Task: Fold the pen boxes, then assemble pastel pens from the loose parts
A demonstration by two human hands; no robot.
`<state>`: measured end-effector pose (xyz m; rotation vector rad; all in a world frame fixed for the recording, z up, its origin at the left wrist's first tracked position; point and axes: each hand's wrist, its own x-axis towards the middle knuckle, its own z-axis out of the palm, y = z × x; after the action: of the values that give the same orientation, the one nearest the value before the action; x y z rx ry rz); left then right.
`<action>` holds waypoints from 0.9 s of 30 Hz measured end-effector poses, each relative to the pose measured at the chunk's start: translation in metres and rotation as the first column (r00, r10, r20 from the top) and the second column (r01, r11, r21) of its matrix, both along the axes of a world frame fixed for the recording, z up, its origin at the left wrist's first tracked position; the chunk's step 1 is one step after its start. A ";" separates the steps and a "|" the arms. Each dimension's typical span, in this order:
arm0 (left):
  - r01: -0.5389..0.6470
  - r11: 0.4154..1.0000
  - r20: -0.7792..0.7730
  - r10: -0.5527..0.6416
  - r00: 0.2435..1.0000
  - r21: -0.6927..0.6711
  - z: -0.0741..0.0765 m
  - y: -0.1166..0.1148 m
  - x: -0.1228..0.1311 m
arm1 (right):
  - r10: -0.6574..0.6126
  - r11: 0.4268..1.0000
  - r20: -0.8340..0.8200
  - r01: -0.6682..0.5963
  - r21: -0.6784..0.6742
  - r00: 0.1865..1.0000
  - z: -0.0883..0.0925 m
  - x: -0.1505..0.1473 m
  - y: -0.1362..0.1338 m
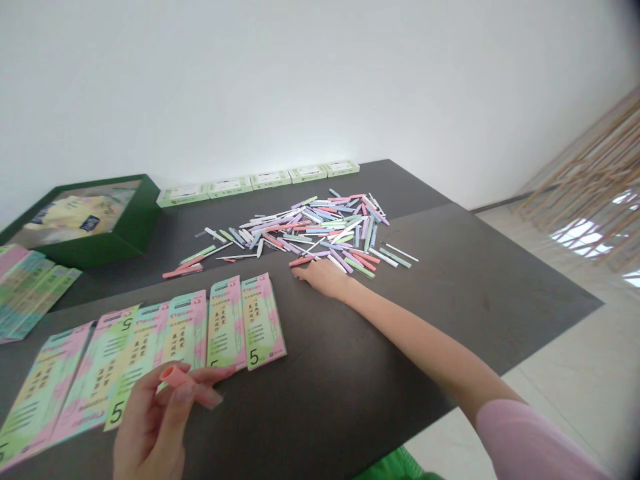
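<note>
My left hand (155,420), low in the view, is closed around a hollow coral pen part (174,376). One open end of it points up between the thumb and fingers. Across the table, my right hand (324,277) rests at the near edge of a loose pile of pen parts (320,223) in coral, green, purple, blue and white. A coral pen part (300,261) lies right against its thumb side. Its other fingers are mostly hidden, so a grip there cannot be made out. Behind the left hand lies a row of pink-and-green printed packets (225,327), marked 5.
A dark green box (120,230) with plastic bags inside stands at the back left. Stacked packets (30,293) sit before it. Several flat pale-green boxes (270,179) line the wall. The dark table's (500,280) right edge drops to a tiled floor.
</note>
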<state>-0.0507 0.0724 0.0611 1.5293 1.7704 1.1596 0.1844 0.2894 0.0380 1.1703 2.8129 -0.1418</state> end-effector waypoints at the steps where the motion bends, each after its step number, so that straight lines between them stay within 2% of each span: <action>1: -0.027 1.000 0.038 0.026 0.999 0.010 0.004 0.001 0.004 | 0.005 1.000 0.004 -0.005 -0.004 1.000 0.000 -0.001 0.001; 3: -0.046 0.999 0.058 0.045 0.997 0.013 0.010 0.003 0.009 | 0.012 1.000 0.008 -0.012 -0.005 1.000 -0.001 -0.002 0.001; 7: 0.023 1.000 -0.024 -0.023 0.999 0.017 0.013 0.007 0.007 | 0.025 1.000 -0.010 -0.025 0.003 1.000 -0.001 -0.006 0.004; 10: 0.010 1.000 -0.177 -0.011 0.984 -0.008 0.014 0.012 -0.001 | 0.049 0.999 -0.031 -0.050 -0.011 0.998 0.001 -0.009 0.009; 14: -0.042 0.998 -0.391 0.023 0.920 -0.039 0.025 0.030 -0.015 | 0.031 0.998 -0.040 -0.033 -0.049 0.999 0.004 -0.013 0.013; 18: -0.100 0.993 -0.526 0.052 0.849 -0.063 0.037 0.071 -0.032 | -0.016 0.998 -0.090 0.010 -0.056 0.996 0.005 -0.010 0.011; 22: 0.070 0.987 -0.685 -0.149 0.713 -0.142 0.037 0.125 -0.040 | -0.090 0.995 -0.118 0.085 -0.051 0.989 0.009 0.000 0.011; 27: 0.128 0.965 -0.711 -0.254 0.655 -0.227 0.028 0.186 -0.031 | -0.113 0.992 -0.085 0.109 -0.056 0.990 0.010 -0.001 0.013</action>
<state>-0.0815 0.2580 0.0894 2.2121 2.0301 0.2485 0.1833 0.3023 0.0476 1.3414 2.8000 -0.2785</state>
